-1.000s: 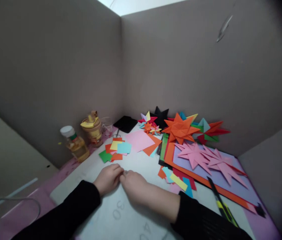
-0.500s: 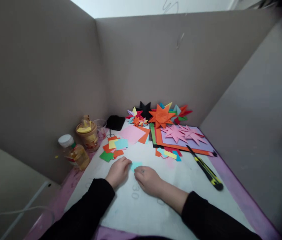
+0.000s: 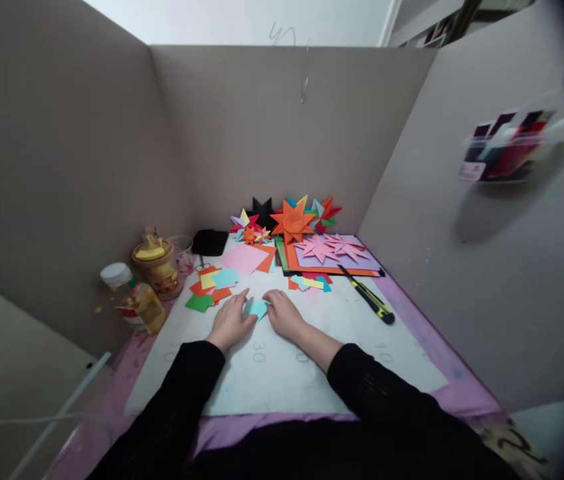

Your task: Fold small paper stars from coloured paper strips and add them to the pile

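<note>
A small light blue sheet of paper (image 3: 257, 309) lies on the white mat between my hands, partly covered by fingers. It looks partly folded, with a pointed lower edge. My left hand (image 3: 231, 321) grips its left side, with the thumb at the near edge and the fingers toward the far edge. On the other side, my right hand (image 3: 285, 315) has its curled fingers closed at the paper's upper right corner.
Loose coloured squares (image 3: 212, 280) lie left of centre, and small paper pieces (image 3: 313, 283) to the right. Folded paper stars (image 3: 293, 220) stand at the back. A cutter knife (image 3: 368, 295) rests at right. A bottle (image 3: 137, 303) and a tub (image 3: 159, 267) line the left edge.
The view has swung to the right, bringing a wall holder into sight. My left fingers have spread along the paper, and my right fingers have shifted to its upper right corner.
</note>
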A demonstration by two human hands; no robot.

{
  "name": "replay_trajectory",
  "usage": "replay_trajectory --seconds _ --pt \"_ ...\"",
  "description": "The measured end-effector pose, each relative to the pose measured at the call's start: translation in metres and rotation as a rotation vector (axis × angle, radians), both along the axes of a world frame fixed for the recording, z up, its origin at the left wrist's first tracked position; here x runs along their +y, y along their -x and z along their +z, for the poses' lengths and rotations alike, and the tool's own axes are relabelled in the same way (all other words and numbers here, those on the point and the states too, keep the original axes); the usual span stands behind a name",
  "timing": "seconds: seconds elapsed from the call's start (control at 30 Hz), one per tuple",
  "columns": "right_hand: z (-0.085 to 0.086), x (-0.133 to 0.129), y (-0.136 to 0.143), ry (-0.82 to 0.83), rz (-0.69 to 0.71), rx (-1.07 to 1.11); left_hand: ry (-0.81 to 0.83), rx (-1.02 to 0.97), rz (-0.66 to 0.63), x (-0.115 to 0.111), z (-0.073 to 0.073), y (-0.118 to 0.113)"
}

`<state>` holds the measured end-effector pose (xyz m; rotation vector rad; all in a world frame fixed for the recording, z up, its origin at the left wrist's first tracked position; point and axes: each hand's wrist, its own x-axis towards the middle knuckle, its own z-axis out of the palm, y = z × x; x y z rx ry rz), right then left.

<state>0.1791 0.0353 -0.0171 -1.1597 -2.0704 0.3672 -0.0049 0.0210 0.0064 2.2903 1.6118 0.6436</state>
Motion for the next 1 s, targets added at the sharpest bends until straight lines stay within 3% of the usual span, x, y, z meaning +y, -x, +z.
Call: replay_trajectory --seconds 0.17,0.27,0.43,0.57,0.63,0.8,1.0 --pt "-0.007 0.002 -0.006 0.099 -0.104 0.203 0.182 -0.042 0.055 0.017 0.005 0.0" --pt "-0.007 -0.002 -0.007 0.2 -0.124 0.355 0.29 -0.168 0.05 0.028 0.008 -0.003" --pt "-0.003 0.001 -0.005 0.366 -0.137 0.662 0.316 -0.834 0.2 0.033 0.006 -0.028" --pt "0.002 0.007 -0.006 0.52 -0.024 0.878 0.435 -1.191 0.156 0.023 0.003 -0.054" --pt "0.004 0.008 -0.008 0.554 0.018 0.909 0.454 -1.211 0.117 0.017 0.001 -0.06" --pt "0.007 0.007 -0.011 0.5 -0.035 0.935 0.399 -1.093 0.044 0.006 0.002 -0.057" --pt "0.011 0.002 -0.012 0.393 0.028 0.834 0.304 -1.014 0.074 0.003 0.009 -0.053"
